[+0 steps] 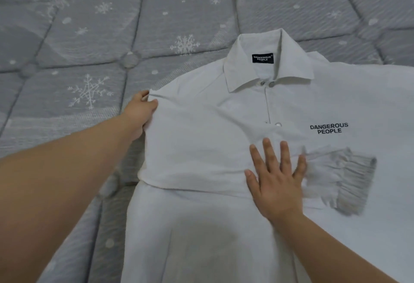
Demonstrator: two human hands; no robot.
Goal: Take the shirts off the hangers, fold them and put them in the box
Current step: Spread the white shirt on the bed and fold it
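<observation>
Over on the left, the grey quilted mattress with its white snowflake pattern fills the background, and the white shirt lies front-up across it, collar pointing away from the person. The left hand reaches out to the shirt's left shoulder fold and grips it there: thumb on top of the cloth, the other fingers curled under the edge, fabric bunched between them. Moving to the middle, the sleeve is folded across the chest, running from that gripped shoulder toward the right, with the button placket just above it. Now the right hand lies flat on that folded sleeve, palm down, fingers straight and spread wide, pressing the cloth against the shirt body beneath. Just beside its little finger sits the ribbed grey cuff, lying free on the shirt front. Above the cuff, black lettering reads "DANGEROUS PEOPLE", and the shirt carries on past the right edge of the view.
</observation>
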